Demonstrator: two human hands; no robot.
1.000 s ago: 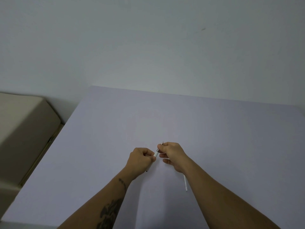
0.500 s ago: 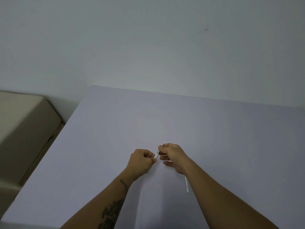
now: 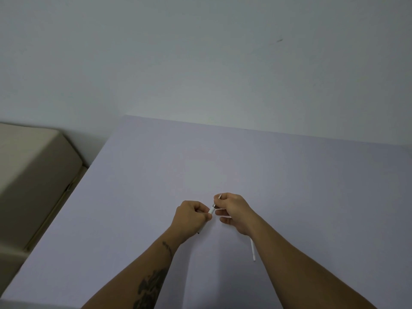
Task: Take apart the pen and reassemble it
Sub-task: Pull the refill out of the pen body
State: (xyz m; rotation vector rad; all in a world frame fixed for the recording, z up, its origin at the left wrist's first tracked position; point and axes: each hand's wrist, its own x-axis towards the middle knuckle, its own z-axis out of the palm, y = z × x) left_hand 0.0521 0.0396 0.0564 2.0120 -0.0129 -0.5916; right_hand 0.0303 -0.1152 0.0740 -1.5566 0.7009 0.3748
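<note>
My left hand [image 3: 189, 216] is closed around the white pen barrel [image 3: 211, 210], whose short white end shows between the two hands; a dark end pokes out below the fist. My right hand [image 3: 231, 210] pinches the pen's metal tip piece [image 3: 219, 195] right at the barrel's end. A thin white refill tube [image 3: 253, 250] lies on the table beside my right forearm, partly hidden by the wrist. Both hands hover just above the light grey table [image 3: 289, 175], near its middle.
A beige box-like piece of furniture [image 3: 33, 166] stands to the left of the table, below its level. A plain pale wall [image 3: 200, 63] rises behind the table's far edge.
Both hands stay almost where they were, holding the pen; the fingers have shifted only slightly at the joint between barrel and tip.
</note>
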